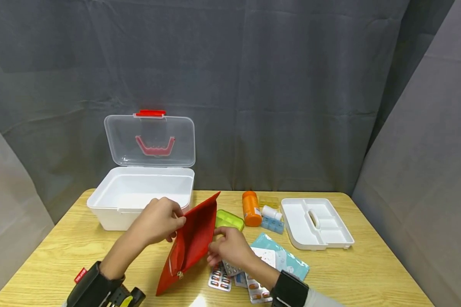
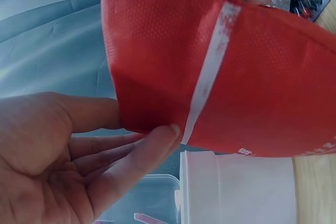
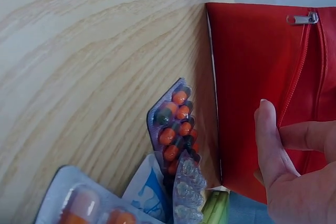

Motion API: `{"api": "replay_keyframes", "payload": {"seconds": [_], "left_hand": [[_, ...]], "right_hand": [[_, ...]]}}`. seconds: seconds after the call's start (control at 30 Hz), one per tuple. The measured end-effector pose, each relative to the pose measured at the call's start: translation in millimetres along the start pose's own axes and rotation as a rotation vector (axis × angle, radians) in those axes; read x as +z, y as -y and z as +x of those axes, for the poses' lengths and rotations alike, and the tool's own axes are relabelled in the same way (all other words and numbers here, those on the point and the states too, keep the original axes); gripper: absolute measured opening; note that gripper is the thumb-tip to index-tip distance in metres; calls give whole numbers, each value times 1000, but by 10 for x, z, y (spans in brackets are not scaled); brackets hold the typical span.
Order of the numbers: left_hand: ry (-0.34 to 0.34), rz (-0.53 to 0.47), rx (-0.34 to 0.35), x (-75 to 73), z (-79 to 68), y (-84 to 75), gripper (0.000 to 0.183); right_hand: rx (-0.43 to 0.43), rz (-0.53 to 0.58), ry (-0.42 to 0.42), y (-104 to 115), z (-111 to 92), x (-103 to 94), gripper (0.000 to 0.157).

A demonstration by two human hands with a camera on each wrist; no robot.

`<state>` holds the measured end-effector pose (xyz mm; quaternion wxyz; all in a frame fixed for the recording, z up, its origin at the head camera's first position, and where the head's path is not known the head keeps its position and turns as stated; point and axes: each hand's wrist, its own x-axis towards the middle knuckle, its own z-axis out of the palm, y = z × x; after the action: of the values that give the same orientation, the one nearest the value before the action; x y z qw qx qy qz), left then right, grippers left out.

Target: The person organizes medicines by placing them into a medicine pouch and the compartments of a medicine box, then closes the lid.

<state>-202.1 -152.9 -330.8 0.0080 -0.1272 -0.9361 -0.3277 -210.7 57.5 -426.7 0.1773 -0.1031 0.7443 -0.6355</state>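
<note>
A flat red zip pouch is held up on its edge over the front of the table. My left hand pinches its upper left corner, thumb on one face and fingers behind, as the left wrist view shows. At the pouch's other side, my right hand has its thumb and index finger together at the zip line. The metal zip pull sits at the near end, away from these fingers. Under the right hand lie blister packs of capsules.
Behind the left hand stands a white box with its clear lid raised. Right of the pouch are a green pill case, an orange bottle, a small white bottle, a blue pill case, a light-blue packet and a white tray.
</note>
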Motion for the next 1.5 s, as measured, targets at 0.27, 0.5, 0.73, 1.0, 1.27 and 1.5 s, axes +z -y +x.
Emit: {"api": "replay_keyframes", "payload": {"seconds": [0.27,0.5,0.73,1.0,1.27,1.5], "left_hand": [[-36,-60,-21,19,-94,107,10],[-65,-96,-32,35,-224,216,13],[-112,-169,-45,110,-265,225,11],[-147,-267,-106,189,-260,240,16],[-195,-221,-85,221,-232,248,16],[-202,-240,-76,235,-226,237,15]], "right_hand": [[-3,13,13,-38,-32,6,43],[-11,18,32,-84,-66,14,40],[-9,19,37,-108,-90,-5,38],[-8,10,22,-138,-95,-14,36],[-16,14,7,-141,-89,-15,37],[-1,27,9,-139,-72,-7,36]]}}
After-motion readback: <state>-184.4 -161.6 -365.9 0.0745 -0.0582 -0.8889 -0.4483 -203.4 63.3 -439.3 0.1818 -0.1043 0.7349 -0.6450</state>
